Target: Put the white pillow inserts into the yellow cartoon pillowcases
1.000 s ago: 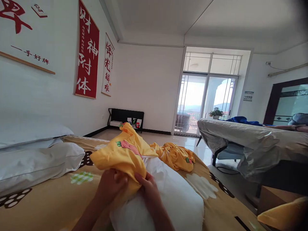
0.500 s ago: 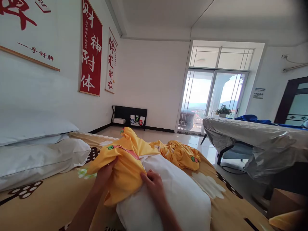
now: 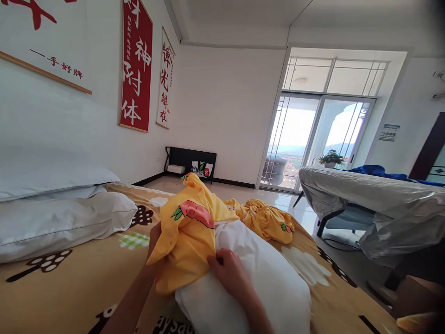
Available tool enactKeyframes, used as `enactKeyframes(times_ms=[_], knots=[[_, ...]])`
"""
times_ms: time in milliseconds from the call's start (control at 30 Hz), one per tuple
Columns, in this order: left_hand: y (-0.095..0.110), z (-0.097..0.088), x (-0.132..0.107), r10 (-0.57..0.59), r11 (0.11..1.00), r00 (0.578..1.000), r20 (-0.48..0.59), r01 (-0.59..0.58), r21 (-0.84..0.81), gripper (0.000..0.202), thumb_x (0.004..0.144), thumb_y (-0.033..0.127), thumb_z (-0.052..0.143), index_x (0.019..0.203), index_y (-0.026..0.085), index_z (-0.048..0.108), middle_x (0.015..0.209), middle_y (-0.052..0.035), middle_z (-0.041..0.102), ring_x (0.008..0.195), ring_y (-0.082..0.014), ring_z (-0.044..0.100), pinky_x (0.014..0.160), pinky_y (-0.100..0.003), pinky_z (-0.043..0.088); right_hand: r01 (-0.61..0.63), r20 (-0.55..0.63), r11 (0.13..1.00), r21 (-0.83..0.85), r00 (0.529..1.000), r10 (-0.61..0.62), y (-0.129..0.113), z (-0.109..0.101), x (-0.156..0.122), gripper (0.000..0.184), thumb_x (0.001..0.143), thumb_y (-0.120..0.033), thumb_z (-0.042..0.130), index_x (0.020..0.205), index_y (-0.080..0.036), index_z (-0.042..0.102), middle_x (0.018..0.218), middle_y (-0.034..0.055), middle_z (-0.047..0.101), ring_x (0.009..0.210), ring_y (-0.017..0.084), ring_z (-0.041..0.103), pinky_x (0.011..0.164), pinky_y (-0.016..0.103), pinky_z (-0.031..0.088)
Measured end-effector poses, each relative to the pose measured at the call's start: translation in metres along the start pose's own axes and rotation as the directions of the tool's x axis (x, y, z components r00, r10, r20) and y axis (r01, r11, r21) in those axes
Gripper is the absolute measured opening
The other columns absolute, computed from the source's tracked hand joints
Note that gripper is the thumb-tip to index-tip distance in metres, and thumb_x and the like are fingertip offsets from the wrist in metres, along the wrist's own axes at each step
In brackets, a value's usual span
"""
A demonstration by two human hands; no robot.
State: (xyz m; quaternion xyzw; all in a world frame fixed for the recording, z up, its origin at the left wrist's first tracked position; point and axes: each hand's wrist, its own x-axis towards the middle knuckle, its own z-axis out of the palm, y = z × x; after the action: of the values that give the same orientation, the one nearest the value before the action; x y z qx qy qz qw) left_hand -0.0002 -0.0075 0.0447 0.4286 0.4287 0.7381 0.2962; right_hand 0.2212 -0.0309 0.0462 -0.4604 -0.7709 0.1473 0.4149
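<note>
A white pillow (image 3: 257,278) lies on the bed in front of me, its far end inside a yellow pillowcase (image 3: 189,236) printed with a carrot. My left hand (image 3: 155,243) is mostly hidden behind the yellow cloth and grips its left edge. My right hand (image 3: 231,273) rests on the pillow with fingers closed on the pillowcase hem. A second crumpled yellow pillowcase (image 3: 266,220) lies beyond the pillow.
The bed has a yellow patterned sheet (image 3: 69,283). Two white pillows (image 3: 59,218) are stacked at the left by the wall. A covered table (image 3: 375,204) stands to the right, with a low black shelf (image 3: 191,164) and a glass balcony door (image 3: 313,139) beyond.
The pillowcase has been drawn up so the carrot print faces me. My left hand moved up and left behind the cloth; the view shifted slightly left.
</note>
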Motion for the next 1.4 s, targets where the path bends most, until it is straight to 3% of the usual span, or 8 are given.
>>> enactKeyframes(times_ms=[167,300,433,600,967,1067,1233,1400], knots=[[0.046,0.024,-0.039,0.087,0.991,0.956,0.281,-0.112,0.075,0.025,0.06,0.041,0.071,0.062,0.017,0.064,0.066,-0.0039,0.064,0.064,-0.0198,0.054,0.058,-0.029,0.046,0.118,-0.369,0.983,-0.141,0.915,-0.163,-0.023,-0.066,-0.017,0.044,0.087,-0.04,0.054,0.128,-0.024,0.055,0.099,0.0064,0.065,0.077,0.019,0.062,0.068,0.031,0.047],[0.084,0.042,-0.081,0.147,0.957,0.742,0.654,-0.275,0.097,0.022,0.072,0.035,0.065,0.084,0.019,0.073,0.09,-0.0074,0.07,0.077,-0.0233,0.06,0.073,-0.032,0.051,0.445,-0.21,0.793,-0.415,0.802,-0.56,-0.054,-0.102,-0.036,0.055,0.088,-0.027,0.052,0.142,-0.03,0.042,0.133,0.009,0.055,0.123,0.027,0.05,0.095,0.04,0.04],[0.096,0.042,-0.093,0.128,0.903,0.584,0.801,-0.402,0.149,0.034,0.073,0.035,0.068,0.105,0.024,0.072,0.109,-0.0099,0.068,0.098,-0.0295,0.06,0.093,-0.038,0.048,0.481,-0.248,0.809,-0.338,0.783,-0.57,-0.052,-0.103,-0.035,0.04,0.09,-0.021,0.047,0.128,-0.029,0.058,0.093,0.0033,0.068,0.086,0.018,0.063,0.084,0.035,0.04],[0.078,0.039,-0.084,0.169,0.86,0.642,0.748,-0.467,0.206,0.058,0.073,0.036,0.072,0.129,0.029,0.059,0.129,-0.0071,0.061,0.114,-0.0302,0.056,0.099,-0.037,0.045,0.272,-0.593,0.96,0.071,0.785,-0.179,-0.022,-0.097,-0.019,0.022,0.077,-0.036,0.059,0.087,-0.021,0.071,0.072,0.0031,0.068,0.064,0.018,0.06,0.06,0.029,0.046],[0.051,0.037,-0.061,0.433,0.782,0.827,0.36,-0.543,0.306,0.031,0.088,0.038,0.048,0.086,0.021,0.075,0.09,-0.0074,0.073,0.087,-0.0222,0.064,0.08,-0.028,0.049,0.195,-0.547,0.845,0.498,0.827,0.131,0.003,-0.109,-0.012,0.031,0.064,-0.035,0.069,0.089,-0.018,0.075,0.079,0.0079,0.072,0.067,0.021,0.065,0.057,0.029,0.05],[0.056,0.027,-0.046,0.384,0.758,0.805,0.453,-0.554,0.343,0.034,0.088,0.041,0.046,0.08,0.021,0.073,0.098,-0.009,0.071,0.098,-0.0241,0.062,0.088,-0.031,0.048,0.193,-0.591,0.849,0.491,0.79,0.162,-0.002,-0.109,-0.013,0.03,0.062,-0.03,0.072,0.09,-0.02,0.075,0.086,0.0056,0.073,0.077,0.021,0.065,0.066,0.029,0.05],[0.091,0.001,-0.055,0.23,0.725,0.701,0.675,-0.586,0.362,0.039,0.083,0.036,0.06,0.121,0.029,0.063,0.135,-0.0068,0.056,0.121,-0.0256,0.054,0.102,-0.032,0.044,0.268,-0.461,0.935,0.232,0.877,-0.137,-0.016,-0.103,-0.015,0.026,0.071,-0.029,0.07,0.096,-0.025,0.076,0.079,0.0021,0.065,0.075,0.017,0.059,0.063,0.027,0.044],[0.113,0.013,-0.096,0.238,0.58,0.572,0.785,-0.732,0.357,0.066,0.075,0.025,0.068,0.137,0.027,0.046,0.131,-0.0091,0.058,0.115,-0.026,0.057,0.097,-0.035,0.049,0.458,-0.426,0.878,-0.141,0.772,-0.471,-0.028,-0.087,-0.015,0.02,0.083,-0.023,0.062,0.097,-0.027,0.076,0.06,-0.0028,0.05,0.06,0.012,0.045,0.063,0.028,0.036]])
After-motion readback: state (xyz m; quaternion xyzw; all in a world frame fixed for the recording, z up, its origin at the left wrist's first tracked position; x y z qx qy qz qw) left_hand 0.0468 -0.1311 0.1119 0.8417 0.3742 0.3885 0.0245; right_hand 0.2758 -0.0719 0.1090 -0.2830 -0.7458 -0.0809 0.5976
